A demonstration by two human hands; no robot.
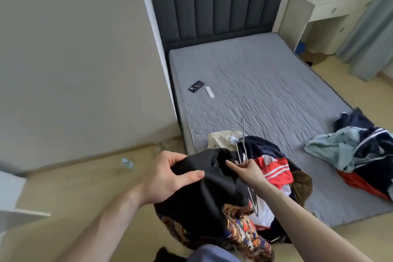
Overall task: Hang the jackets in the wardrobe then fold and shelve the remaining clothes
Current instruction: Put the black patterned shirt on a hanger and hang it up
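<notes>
Here, low in the centre of the frame, a person's two bare hands work over a heap of clothes at the near corner of a grey mattress (265,83). The left hand (170,178) grips a fold of a black garment (204,195), thumb on top and fingers curled under the cloth. The right hand (244,171) pinches a thin metal wire hanger (244,147) just beside it, its forefinger pointing into the garment's dark opening. The hands are close but not touching.

The black cloth sags and drapes in soft folds, so it looks light and limp, likely to slide off a bare wire. Whether it is a jacket cannot be told. A sensible hold would be at the collar or shoulder seam, spreading the opening so the hanger's arm can slip inside. The hanger looks stiff and springy, easiest to steer from near its hook.

Under the black garment lie a patterned orange-and-blue fabric (244,232), a red, white and navy jacket (274,168) and a beige piece (221,138). A second pile of clothes (361,151) sits at the right edge of the frame. A dark phone (196,86) and a white strip (209,92) rest mid-left on the mattress. A plastic bottle (127,163) lies on the floor at left. No wardrobe is clearly seen.
</notes>
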